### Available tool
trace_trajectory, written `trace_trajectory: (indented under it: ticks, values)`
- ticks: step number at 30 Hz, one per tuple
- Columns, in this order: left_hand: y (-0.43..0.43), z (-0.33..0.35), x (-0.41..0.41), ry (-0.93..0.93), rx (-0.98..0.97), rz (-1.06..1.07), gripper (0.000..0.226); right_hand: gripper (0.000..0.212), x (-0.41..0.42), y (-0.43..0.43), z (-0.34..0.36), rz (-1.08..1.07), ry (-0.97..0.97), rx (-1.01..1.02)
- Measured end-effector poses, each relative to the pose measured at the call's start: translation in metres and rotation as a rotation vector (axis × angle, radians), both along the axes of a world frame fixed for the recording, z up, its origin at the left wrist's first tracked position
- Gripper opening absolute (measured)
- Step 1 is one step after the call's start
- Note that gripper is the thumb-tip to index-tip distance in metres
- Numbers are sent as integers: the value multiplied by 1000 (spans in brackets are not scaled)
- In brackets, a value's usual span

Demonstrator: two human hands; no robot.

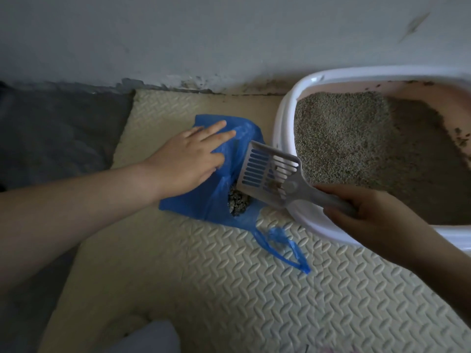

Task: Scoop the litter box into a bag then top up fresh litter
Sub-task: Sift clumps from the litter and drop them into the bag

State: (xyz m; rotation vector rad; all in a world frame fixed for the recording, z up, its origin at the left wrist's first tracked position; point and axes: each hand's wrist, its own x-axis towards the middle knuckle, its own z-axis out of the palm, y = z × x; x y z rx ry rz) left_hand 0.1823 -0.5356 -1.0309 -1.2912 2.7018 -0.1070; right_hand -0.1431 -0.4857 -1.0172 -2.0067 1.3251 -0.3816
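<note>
Your left grip [188,159] lies flat and wide on the blue bag [219,212], fingers straight and a little spread, pressing the upper fold of the plastic down against the floor mat [229,289]. It holds nothing; it only presses.

Your right grip [367,212] is closed round the handle of the grey scoop [270,171], fingers curled over the top and thumb underneath. The handle crosses the near rim of the litter box [283,118], and the slotted head reaches out over the open mouth of the bag, its front edge just beside your left fingers. A few dark bits cling in the slots near the neck.

Inside the bag mouth, just below the scoop's lower corner, sits a heap of grey clumps [238,202]. The bag lies on the mat, touching the box's outer wall, with one handle loop [283,248] trailing toward you.

The box holds brownish litter [356,138], banked high on the left side and lower on the right.
</note>
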Motion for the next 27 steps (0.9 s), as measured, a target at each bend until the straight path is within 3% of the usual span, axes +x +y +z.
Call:
trace_trajectory:
  ticks: [6, 11, 15, 21, 27]
  values:
    - [-12, 11, 4, 167, -9, 84, 10, 48, 15, 2, -12, 151, 311, -303]
    - [-16, 14, 9, 207, -7, 107, 11, 63, 25, 1, -20, 289, 483, -343]
    - [-15, 12, 11, 209, 6, 117, 10, 78, 17, -1, -28, 306, 497, -340]
    - [-14, 10, 10, 202, 20, 116, 14, 55, 0, -2, -32, 312, 422, -308]
    - [-15, 9, 10, 199, 12, 125, 14, 52, -7, -2, -35, 297, 384, -344]
